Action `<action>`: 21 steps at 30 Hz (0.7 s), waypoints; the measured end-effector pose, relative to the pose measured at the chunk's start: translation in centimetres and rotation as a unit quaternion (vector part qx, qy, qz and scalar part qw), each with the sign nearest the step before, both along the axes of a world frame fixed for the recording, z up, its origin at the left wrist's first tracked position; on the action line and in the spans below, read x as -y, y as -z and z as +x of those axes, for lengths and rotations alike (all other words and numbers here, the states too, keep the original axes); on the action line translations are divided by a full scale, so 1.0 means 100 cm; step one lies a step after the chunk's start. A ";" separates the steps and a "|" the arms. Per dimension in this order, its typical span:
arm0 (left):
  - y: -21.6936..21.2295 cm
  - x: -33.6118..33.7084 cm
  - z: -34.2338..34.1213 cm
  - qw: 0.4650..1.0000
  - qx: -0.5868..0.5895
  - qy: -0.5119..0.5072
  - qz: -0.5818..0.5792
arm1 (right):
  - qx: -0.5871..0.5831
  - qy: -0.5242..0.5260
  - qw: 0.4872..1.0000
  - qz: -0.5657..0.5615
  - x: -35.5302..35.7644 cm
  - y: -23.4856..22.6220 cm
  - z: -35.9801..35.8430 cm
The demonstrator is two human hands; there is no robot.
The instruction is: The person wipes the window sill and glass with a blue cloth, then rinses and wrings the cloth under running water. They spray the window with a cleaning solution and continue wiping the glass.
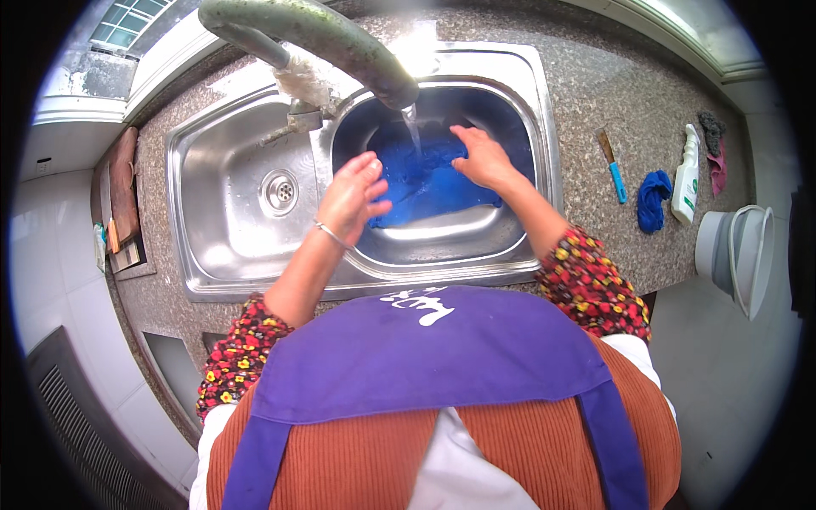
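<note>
Water runs from the faucet (pixel 387 76) into the right basin of the steel sink (pixel 544 161). A blue cloth (pixel 442 189) lies spread and wet under the stream. Over the basin's left rim, my left hand (pixel 353 200) is open, its fingers apart and slightly blurred. My right hand (pixel 484 159) hovers over the right side of the basin, open, thumb and fingers spread. Neither hand holds anything. The cloth is nearest to both hands, and I cannot tell whether any fingertip touches it.
The sink's left basin has a drain (pixel 280 192). On the right counter lie a blue-handled scraper (pixel 612 166), a crumpled blue cloth (pixel 654 201), a white spray bottle (pixel 685 178) and a pink cloth (pixel 718 166). A white-grey bucket (pixel 735 255) stands by the edge. A brown cutting board (pixel 124 187) leans at left.
</note>
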State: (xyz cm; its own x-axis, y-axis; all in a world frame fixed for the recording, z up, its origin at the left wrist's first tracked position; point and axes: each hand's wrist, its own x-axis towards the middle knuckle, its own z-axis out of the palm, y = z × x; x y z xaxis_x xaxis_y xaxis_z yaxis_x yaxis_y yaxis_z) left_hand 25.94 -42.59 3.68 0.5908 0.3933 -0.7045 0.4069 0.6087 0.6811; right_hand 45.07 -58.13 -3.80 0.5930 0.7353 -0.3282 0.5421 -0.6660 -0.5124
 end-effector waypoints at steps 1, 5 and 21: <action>0.011 0.006 0.000 0.999 -0.017 0.000 -0.044 | -0.021 0.041 0.997 -0.060 -0.006 0.014 -0.005; 0.065 0.017 0.015 0.969 -0.174 -0.081 -0.158 | 0.126 0.129 0.968 -0.174 -0.031 0.063 -0.067; 0.069 0.051 0.032 0.953 0.059 -0.088 -0.283 | 0.011 0.121 0.947 0.298 -0.062 -0.009 -0.061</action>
State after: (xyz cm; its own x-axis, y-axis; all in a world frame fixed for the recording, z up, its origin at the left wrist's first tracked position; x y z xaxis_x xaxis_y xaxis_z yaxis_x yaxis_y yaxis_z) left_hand 29.09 -47.64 -3.23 0.6392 0.0700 -0.7658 0.2047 0.9444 0.2572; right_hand 39.00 -51.89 -2.90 0.7702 0.6271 0.1165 0.4246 -0.3679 -0.8272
